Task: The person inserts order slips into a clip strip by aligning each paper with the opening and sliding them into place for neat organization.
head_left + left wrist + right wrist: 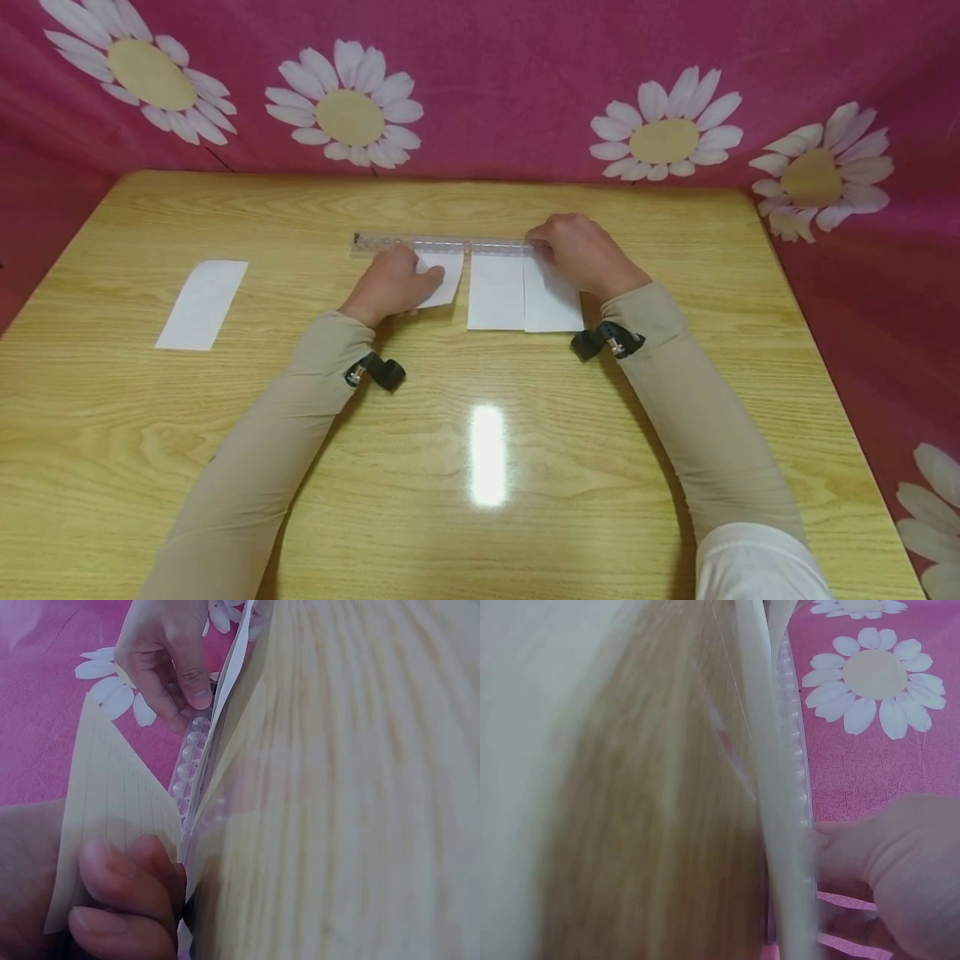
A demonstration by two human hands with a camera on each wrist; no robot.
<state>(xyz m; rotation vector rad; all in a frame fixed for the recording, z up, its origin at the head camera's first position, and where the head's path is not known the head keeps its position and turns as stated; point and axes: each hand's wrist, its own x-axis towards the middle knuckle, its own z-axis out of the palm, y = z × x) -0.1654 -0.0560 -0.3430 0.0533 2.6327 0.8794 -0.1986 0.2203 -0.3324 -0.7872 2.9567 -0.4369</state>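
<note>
A long clear plastic strip (442, 244) with a row of rounded bumps lies crosswise toward the far side of the table. My left hand (393, 285) pinches a white paper slip (442, 283), thumb on top, just below the strip's left half. Faint ruled lines show on this slip (112, 780) in the left wrist view. My right hand (581, 250) pinches the strip's right end between thumb and fingers. Two white paper pieces lie side by side under the strip's right half: the left piece (497, 292) shows whole, while the right piece (553, 300) is partly hidden by my right hand.
Another white paper slip (202, 304) lies apart on the left of the wooden table (420, 467). A pink cloth (495, 92) with large daisies hangs behind the table's far edge and along its sides.
</note>
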